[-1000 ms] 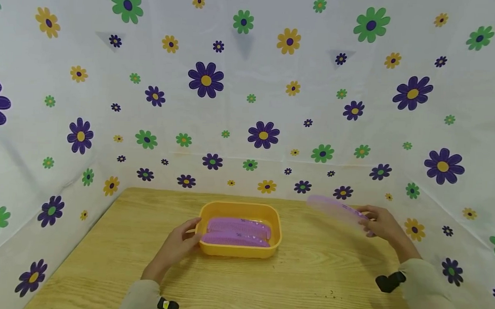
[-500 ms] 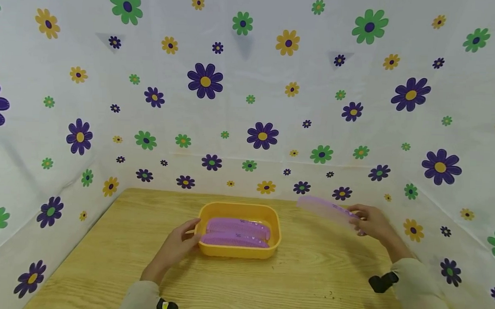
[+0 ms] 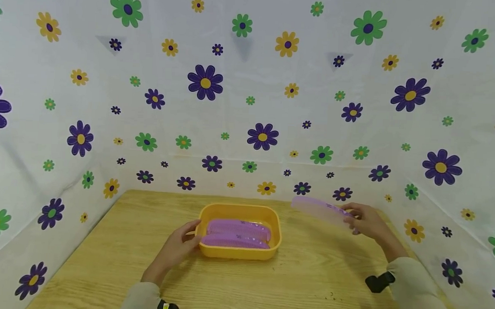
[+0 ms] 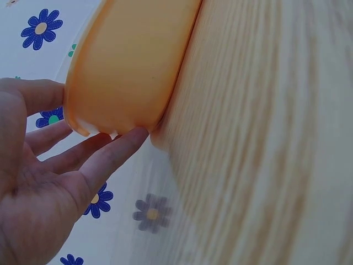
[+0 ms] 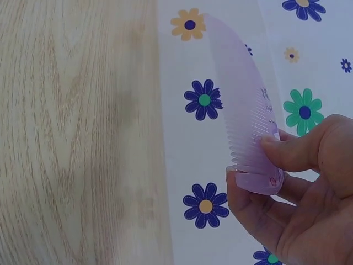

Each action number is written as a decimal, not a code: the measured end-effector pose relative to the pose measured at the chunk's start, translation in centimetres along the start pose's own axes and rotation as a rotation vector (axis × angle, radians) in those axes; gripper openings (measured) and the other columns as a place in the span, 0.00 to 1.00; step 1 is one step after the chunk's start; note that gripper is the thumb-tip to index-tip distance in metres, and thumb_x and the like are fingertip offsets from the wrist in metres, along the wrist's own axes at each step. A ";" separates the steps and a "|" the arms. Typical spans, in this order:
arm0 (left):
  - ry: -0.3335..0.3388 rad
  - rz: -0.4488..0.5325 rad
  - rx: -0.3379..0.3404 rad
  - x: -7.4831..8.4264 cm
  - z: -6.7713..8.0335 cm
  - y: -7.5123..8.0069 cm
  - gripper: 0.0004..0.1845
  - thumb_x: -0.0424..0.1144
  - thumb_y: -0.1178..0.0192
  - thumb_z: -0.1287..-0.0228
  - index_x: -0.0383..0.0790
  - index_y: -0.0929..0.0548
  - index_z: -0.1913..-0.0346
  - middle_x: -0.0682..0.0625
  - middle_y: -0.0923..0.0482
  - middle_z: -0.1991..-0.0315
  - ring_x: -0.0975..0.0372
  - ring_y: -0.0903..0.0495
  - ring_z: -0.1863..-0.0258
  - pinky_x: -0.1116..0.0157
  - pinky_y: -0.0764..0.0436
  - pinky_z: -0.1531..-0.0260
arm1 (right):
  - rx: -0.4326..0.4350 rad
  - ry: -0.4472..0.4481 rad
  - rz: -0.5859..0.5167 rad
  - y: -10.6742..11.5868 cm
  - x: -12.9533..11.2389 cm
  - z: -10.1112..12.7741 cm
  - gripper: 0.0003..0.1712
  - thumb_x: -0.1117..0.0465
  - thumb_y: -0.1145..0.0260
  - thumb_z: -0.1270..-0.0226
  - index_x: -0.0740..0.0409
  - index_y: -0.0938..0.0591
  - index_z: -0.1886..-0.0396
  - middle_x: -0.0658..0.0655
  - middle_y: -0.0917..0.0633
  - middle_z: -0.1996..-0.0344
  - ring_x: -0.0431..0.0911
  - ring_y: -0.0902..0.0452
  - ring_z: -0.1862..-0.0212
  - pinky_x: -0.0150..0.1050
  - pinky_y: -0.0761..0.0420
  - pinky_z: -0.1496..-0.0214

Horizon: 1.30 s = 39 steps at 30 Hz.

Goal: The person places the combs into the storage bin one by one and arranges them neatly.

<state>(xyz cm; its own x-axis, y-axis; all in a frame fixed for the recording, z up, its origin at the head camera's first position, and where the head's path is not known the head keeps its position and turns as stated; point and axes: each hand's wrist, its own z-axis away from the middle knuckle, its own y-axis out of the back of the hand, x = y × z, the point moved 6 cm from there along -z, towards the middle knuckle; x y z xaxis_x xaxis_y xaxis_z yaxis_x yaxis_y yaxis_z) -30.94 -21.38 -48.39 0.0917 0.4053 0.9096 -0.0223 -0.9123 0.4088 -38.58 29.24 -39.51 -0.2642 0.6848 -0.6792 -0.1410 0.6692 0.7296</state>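
Comb held: purple comb [image 3: 320, 210] in the air above the table's right side, right of the orange tray [image 3: 239, 251], well apart from it.
Right hand: right hand [image 3: 367, 222] pinches 1 end of the comb, thumb over fingers; right wrist view shows the thumb [image 5: 291, 153] on the flat face and the teeth along the edge facing the table.
Long axis: runs from the pinch leftward toward the tray, free tip nearest the tray's right end, roughly in line with the tray's length.
Left hand: left hand [image 3: 178, 245] at the tray's left end, fingers straight and relaxed, fingertips [image 4: 128, 141] touching the outer wall under the rim.
Tray contents: 2 purple combs [image 3: 236, 233] lying side by side, lengthwise.
Nearer hand: right to the held comb; left to the tray.
Surface: wooden table [image 3: 292, 283].
Surround: flowered cloth [image 3: 249, 104] behind and at both sides.
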 end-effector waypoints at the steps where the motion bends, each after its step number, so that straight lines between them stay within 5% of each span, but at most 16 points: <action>1: 0.002 0.004 0.003 0.0 0.0 0.0 0.29 0.36 0.41 0.23 0.39 0.33 0.23 0.34 0.30 0.27 0.41 0.23 0.34 0.58 0.12 0.44 | -0.003 0.003 0.004 -0.1 -0.1 -0.1 0.22 0.69 0.40 0.24 0.76 0.26 0.36 0.72 0.16 0.58 0.48 0.21 0.67 0.36 0.13 0.70; 39: 0.003 0.000 -0.010 -0.4 -0.4 0.1 0.29 0.37 0.42 0.23 0.40 0.34 0.22 0.35 0.32 0.25 0.41 0.24 0.32 0.55 0.14 0.40 | -0.098 0.138 -0.029 -5.0 -6.6 -3.3 0.18 0.71 0.38 0.26 0.70 0.21 0.39 0.69 0.15 0.58 0.47 0.23 0.69 0.35 0.13 0.70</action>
<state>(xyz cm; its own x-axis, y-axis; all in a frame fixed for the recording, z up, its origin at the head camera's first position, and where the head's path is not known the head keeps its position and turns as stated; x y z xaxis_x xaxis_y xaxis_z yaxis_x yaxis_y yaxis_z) -31.33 -21.63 -48.67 0.0886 0.4051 0.9100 -0.0320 -0.9119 0.4091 -39.28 20.47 -38.39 -0.3859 0.6150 -0.6877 -0.2408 0.6524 0.7186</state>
